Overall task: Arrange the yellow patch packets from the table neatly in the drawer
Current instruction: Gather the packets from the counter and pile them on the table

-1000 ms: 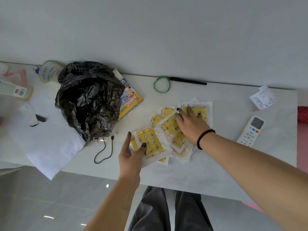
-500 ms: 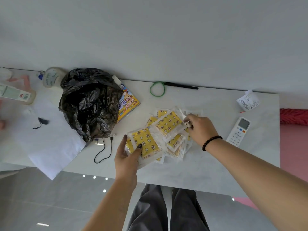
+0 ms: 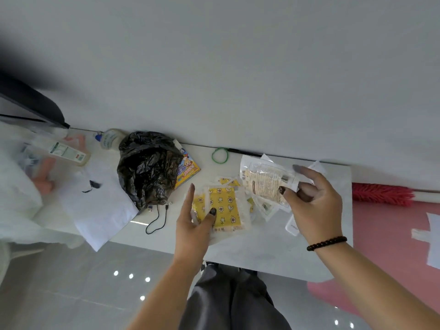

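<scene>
We see left hand (image 3: 194, 232) gripping stack of yellow patch packets (image 3: 223, 211), thumb pressed on top, fingers (image 3: 191, 196) under far edge, stack held over front of table (image 3: 266, 253). Right hand (image 3: 314, 206) lifts one packet (image 3: 264, 184) printed side up, pinched between thumb and fingers, above the pile. More loose packets (image 3: 259, 206) lie beneath it on table. Black plastic bag (image 3: 145, 167) sits left, green loop (image 3: 220, 155) at back edge. Drawer out of our view.
</scene>
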A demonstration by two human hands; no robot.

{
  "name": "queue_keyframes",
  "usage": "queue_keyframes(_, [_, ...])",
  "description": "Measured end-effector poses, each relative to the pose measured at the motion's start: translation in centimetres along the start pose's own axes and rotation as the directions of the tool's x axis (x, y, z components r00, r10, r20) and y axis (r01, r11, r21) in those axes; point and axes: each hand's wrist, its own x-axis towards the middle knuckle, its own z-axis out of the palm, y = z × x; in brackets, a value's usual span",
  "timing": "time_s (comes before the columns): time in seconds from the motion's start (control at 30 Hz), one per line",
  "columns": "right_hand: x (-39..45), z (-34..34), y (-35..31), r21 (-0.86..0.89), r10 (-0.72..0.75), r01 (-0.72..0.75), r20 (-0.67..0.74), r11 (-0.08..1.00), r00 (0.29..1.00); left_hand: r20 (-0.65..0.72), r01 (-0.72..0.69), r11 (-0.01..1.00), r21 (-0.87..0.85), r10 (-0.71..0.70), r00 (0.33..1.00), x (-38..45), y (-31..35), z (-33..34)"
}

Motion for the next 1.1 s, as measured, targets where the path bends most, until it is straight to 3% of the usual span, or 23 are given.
queue_keyframes(0.1, [-1.9,-2.3,-4.0,0.022,-0.147,0.147,-0.036,0.989,0.989,0.032,-0.027,1.0,0.016,0.026,0.999,-3.5,2.6,1.2])
queue_keyframes(0.17, [-3.0,-3.5,-6.2,-0.001,-0.329,0.329,-0.014,0.944,0.944,0.038,-0.026,0.999,-0.023,0.027,0.999,-5.7,4.2,1.8])
queue_keyframes(0.27, [-4.2,-4.9,-8.8,-0.071,-0.658,0.662,0.071,0.746,0.75,0.072,0.017,0.975,-0.22,-0.001,0.997,-8.4,6.4,2.4])
queue_keyframes(0.33, [-4.6,-5.4,-10.0,-0.062,-0.774,0.785,0.135,0.616,0.618,0.092,0.076,0.928,-0.365,-0.045,0.995,-10.0,7.8,2.5])
queue_keyframes(0.4, [-4.9,-5.5,-11.0,0.007,-0.822,0.839,0.204,0.545,0.532,0.113,0.104,0.874,-0.475,-0.056,0.992,-11.6,9.2,2.4])
queue_keyframes(0.57, [-6.1,-5.1,-14.5,0.176,-0.844,0.846,0.314,0.502,0.435,0.047,0.033,0.747,-0.664,-0.002,0.999,-15.6,12.6,0.6])
queue_keyframes(0.83, [-10.3,-1.2,-19.6,0.37,-0.852,0.824,0.47,0.429,0.232,-0.088,-0.186,0.883,-0.431,0.165,0.982,-19.9,15.1,-6.8])
queue_keyframes(0.9, [-12.3,0.1,-20.3,0.425,-0.822,0.757,0.511,0.496,0.252,-0.146,-0.212,0.886,-0.413,0.165,0.975,-20.6,14.6,-9.2])
queue_keyframes(0.93, [-13.5,0.7,-20.6,0.446,-0.79,0.695,0.537,0.564,0.296,-0.17,-0.225,0.881,-0.417,0.168,0.971,-21.2,14.4,-10.5])
queue_keyframes(1.03, [-17.7,3.3,-21.9,0.477,-0.602,0.368,0.631,0.798,0.489,-0.255,-0.279,0.864,-0.419,0.182,0.949,-23.0,13.4,-14.7])
queue_keyframes(1.1, [-20.8,5.9,-23.2,0.423,-0.427,0.162,0.667,0.892,0.611,-0.312,-0.314,0.855,-0.413,0.191,0.931,-24.3,12.7,-17.9])
